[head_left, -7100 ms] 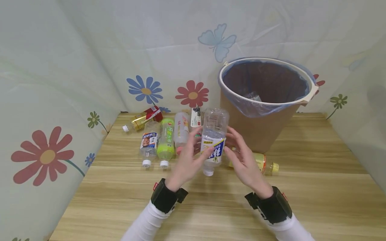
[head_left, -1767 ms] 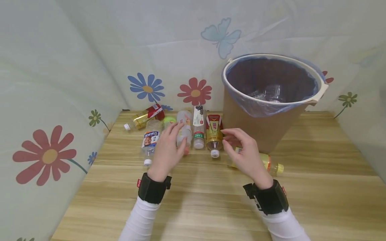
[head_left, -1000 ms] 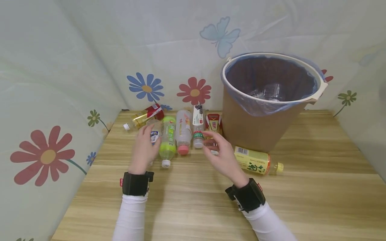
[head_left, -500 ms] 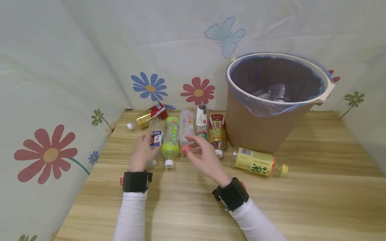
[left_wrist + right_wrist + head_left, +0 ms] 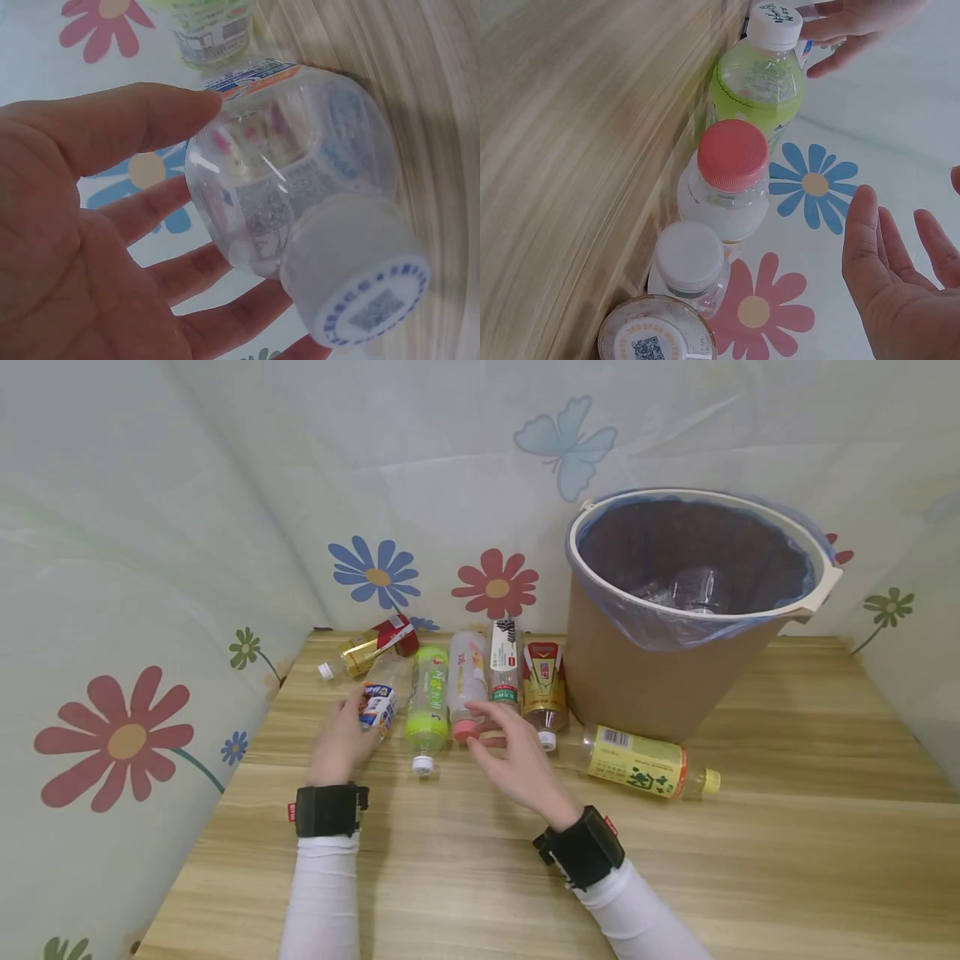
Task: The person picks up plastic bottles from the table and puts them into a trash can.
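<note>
My left hand [image 5: 342,739] has its thumb and fingers round a clear bottle [image 5: 381,706] with a blue and white label, left of the green bottle [image 5: 427,706]. In the left wrist view the thumb touches the label of the clear bottle [image 5: 262,172], and its white cap [image 5: 356,270] points toward the camera. Over the pink-capped bottle [image 5: 467,681] hovers my right hand [image 5: 517,764], holding nothing. The right wrist view shows this hand [image 5: 907,277] with fingers apart, beside the pink cap [image 5: 733,156].
A lined bin [image 5: 637,668] with clear bottles inside stands at the back right. Before it lies a yellow-labelled bottle [image 5: 637,762]. A red and gold bottle [image 5: 543,685] and a white-labelled bottle [image 5: 505,656] lie left of the bin; another red and gold one [image 5: 375,647] lies back left.
Both hands have moved left from where they were earlier. The clear bottle under my left hand has turned and is now gripped. A further clear bottle, earlier in both hands, is in the bin.
</note>
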